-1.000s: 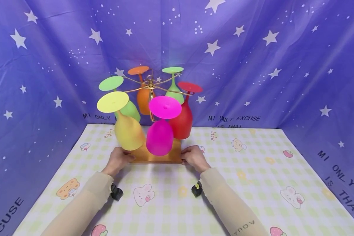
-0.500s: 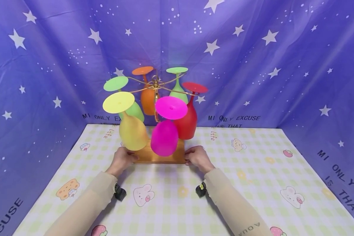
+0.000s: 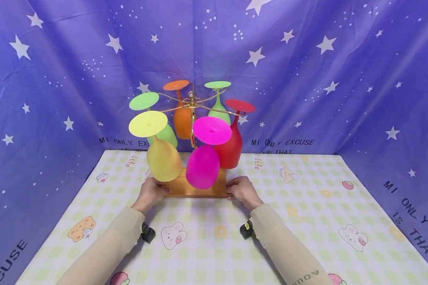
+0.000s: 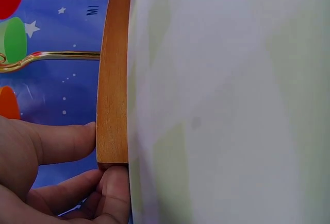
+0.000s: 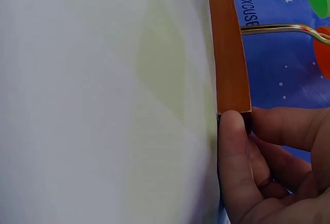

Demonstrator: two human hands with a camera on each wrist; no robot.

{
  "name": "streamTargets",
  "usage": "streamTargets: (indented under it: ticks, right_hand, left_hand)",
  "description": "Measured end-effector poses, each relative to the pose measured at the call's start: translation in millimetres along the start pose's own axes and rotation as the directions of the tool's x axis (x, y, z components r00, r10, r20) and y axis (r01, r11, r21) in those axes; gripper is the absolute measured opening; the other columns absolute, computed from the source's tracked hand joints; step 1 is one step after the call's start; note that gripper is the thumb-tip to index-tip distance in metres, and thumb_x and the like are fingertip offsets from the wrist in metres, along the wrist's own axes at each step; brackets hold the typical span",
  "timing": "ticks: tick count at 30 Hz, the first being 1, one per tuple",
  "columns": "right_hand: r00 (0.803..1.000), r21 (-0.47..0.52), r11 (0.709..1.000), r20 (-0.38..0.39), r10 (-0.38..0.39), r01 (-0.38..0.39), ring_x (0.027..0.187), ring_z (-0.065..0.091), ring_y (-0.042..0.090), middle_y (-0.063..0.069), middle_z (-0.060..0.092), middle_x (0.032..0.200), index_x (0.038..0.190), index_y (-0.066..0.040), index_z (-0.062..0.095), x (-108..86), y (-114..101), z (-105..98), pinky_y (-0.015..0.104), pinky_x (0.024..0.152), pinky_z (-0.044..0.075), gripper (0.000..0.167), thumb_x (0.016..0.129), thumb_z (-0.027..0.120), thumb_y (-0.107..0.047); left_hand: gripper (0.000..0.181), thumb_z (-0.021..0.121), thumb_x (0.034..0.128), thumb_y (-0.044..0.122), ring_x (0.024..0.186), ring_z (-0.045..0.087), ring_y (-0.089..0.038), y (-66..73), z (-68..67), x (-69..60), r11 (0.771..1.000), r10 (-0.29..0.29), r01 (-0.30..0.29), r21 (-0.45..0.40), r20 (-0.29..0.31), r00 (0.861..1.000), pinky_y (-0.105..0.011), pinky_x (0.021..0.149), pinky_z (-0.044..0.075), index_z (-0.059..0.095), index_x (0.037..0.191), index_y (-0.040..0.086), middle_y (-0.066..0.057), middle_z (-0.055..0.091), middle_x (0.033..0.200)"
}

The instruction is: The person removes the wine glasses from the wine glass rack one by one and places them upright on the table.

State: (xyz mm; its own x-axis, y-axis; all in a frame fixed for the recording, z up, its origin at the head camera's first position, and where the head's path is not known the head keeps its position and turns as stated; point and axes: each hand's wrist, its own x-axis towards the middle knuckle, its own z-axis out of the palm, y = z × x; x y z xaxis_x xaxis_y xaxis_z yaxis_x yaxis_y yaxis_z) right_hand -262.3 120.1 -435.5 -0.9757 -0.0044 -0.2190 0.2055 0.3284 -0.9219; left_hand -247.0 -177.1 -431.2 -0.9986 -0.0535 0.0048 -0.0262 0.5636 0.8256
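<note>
A wine glass rack with a wooden base [image 3: 199,189] and gold wire arms [image 3: 192,103] stands on the table. Upside-down goblets hang from it: yellow [image 3: 164,160], magenta [image 3: 202,168], red [image 3: 232,148], orange [image 3: 183,122] and two green, one at the left [image 3: 144,101], one at the back right [image 3: 218,84]. My left hand [image 3: 151,194] grips the base's left end; the left wrist view shows the thumb [image 4: 69,142] on top and curled fingers against the end. At the right end, my right hand [image 3: 244,192] pinches the base's corner, seen close in the right wrist view.
The table wears a green-checked cloth [image 3: 306,221] with cartoon prints. Blue-purple star curtains [image 3: 207,47] hang behind and at both sides, close behind the rack. A small black device [image 3: 148,232] sits at each wrist.
Both hands and the rack with its hanging goblets have shifted a little to the right along the table. The grip at each end of the base looks the same.
</note>
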Motion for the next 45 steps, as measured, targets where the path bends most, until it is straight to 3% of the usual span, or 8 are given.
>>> streamTargets:
  ticks: [5, 14, 30, 45]
  right_hand:
    - [1.000, -0.013, 1.000, -0.001, -0.009, 0.009, 0.064, 0.066, 0.019, 0.016, 0.060, 0.094, 0.097, 0.010, 0.068, -0.5, 3, -5, 0.032, 0.060, 0.057, 0.019, 0.079, 0.066, 0.007]
    - [1.000, -0.015, 1.000, -0.009, -0.001, 0.001, 0.061, 0.065, 0.018, 0.014, 0.065, 0.082, 0.097, 0.009, 0.068, -0.9, 5, -11, 0.031, 0.060, 0.056, 0.019, 0.079, 0.066, 0.006]
    - [1.000, -0.028, 1.000, -0.012, 0.012, -0.012, 0.063, 0.065, 0.018, 0.014, 0.066, 0.083, 0.098, 0.009, 0.069, -1.0, 5, -12, 0.031, 0.061, 0.057, 0.020, 0.079, 0.067, 0.005]
    - [1.000, -0.016, 1.000, -0.027, 0.009, -0.010, 0.060, 0.065, 0.017, 0.015, 0.067, 0.084, 0.098, 0.009, 0.069, -1.2, 9, -18, 0.031, 0.059, 0.056, 0.020, 0.078, 0.067, 0.006]
  left_hand:
    - [0.021, 0.069, 0.0715, -0.005, 0.067, 0.059, -0.018, 1.6, 3.7, 0.5, 1.000, -0.010, 0.010, 0.003, 0.009, 1.000, -0.030, 0.060, 0.051, 0.066, 0.093, -0.006, -0.013, 0.066, 0.083]
    - [0.023, 0.070, 0.0718, -0.004, 0.067, 0.058, -0.018, 7.6, 7.9, -0.5, 1.000, -0.026, 0.026, -0.003, 0.025, 0.999, -0.029, 0.060, 0.051, 0.067, 0.094, -0.008, -0.015, 0.067, 0.085]
    - [0.010, 0.070, 0.0699, -0.003, 0.061, 0.054, -0.017, 7.1, 10.9, -0.4, 1.000, 0.006, -0.006, 0.009, -0.004, 1.000, -0.027, 0.054, 0.047, 0.065, 0.078, -0.003, -0.008, 0.061, 0.070]
    - [0.012, 0.071, 0.0700, -0.004, 0.068, 0.058, -0.020, 9.0, 17.2, 0.5, 1.000, 0.020, -0.020, 0.023, -0.027, 0.999, -0.028, 0.059, 0.049, 0.066, 0.082, -0.005, -0.012, 0.065, 0.078]
